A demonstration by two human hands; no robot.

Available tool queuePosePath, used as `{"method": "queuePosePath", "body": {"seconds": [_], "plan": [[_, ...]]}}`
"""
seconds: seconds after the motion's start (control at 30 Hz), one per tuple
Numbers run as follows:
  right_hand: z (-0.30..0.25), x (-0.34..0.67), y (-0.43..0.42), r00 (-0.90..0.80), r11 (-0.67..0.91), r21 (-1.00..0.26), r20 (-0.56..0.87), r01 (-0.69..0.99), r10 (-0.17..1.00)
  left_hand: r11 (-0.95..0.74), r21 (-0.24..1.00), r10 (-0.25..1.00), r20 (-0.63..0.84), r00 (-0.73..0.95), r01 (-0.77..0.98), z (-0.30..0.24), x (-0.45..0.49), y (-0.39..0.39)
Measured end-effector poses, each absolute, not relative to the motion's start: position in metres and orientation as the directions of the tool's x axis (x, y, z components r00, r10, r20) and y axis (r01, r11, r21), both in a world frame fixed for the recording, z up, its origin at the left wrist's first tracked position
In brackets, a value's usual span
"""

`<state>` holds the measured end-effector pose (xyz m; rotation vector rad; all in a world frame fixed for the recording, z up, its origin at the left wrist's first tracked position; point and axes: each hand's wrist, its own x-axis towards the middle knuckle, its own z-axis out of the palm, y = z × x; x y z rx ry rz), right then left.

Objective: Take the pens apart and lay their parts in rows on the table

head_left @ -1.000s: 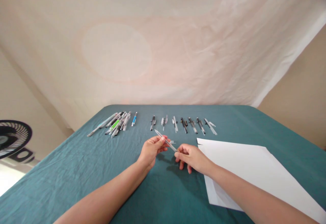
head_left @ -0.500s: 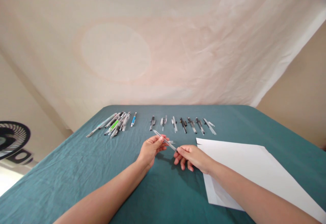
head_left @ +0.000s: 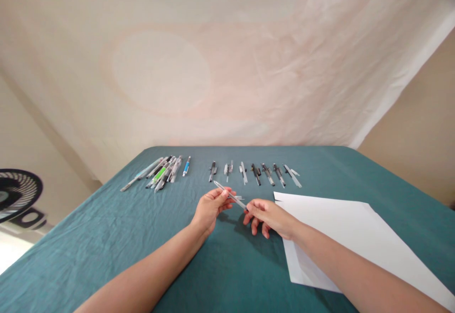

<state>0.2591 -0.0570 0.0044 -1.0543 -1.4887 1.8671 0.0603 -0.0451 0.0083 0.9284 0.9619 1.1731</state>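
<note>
Our left hand (head_left: 212,207) pinches a clear pen (head_left: 239,202) between thumb and fingers; a small translucent piece shows just beside it. Our right hand (head_left: 268,216) nips the pen's near end, the other fingers loosely curled. Slim and straight, the pen slants between our hands, its tip toward ten o'clock. Around one o'clock we see a spaced row (head_left: 256,174) of clear and black plastic pens; at ten, a jumbled pile (head_left: 165,170) beside a blue pen (head_left: 186,166). Flat white paper (head_left: 334,232) lies toward four, on creased green cloth (head_left: 88,242).
</note>
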Motion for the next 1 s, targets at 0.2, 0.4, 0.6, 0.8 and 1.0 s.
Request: {"method": "queuePosePath", "body": {"seconds": [0.2, 0.4, 0.6, 0.8, 1.0], "plan": [[0.0042, 0.2595, -0.0568, -0.559, -0.258, -0.964, -0.25, 0.065, 0.791, 0.151, 0.938, 0.986, -0.118, 0.121, -0.312, 0.0077, 0.0597, -0.0447], [0.0042, 0.2597, -0.0567, -0.576, -0.276, -0.958, -0.266, 0.073, 0.773, 0.15, 0.938, 0.986, -0.119, 0.115, -0.312, 0.0082, 0.0598, -0.0451], [0.0037, 0.2605, -0.0561, -0.581, -0.281, -0.958, -0.264, 0.063, 0.77, 0.146, 0.938, 0.986, -0.112, 0.123, -0.315, 0.0075, 0.0595, -0.0446], [0.0043, 0.2603, -0.0564, -0.571, -0.271, -0.96, -0.262, 0.072, 0.778, 0.151, 0.935, 0.985, -0.117, 0.124, -0.321, 0.0069, 0.0595, -0.0441], [0.0023, 0.2603, -0.0559, -0.575, -0.268, -0.96, -0.262, 0.076, 0.775, 0.157, 0.935, 0.985, -0.124, 0.123, -0.319, 0.0073, 0.0602, -0.0448]]}}
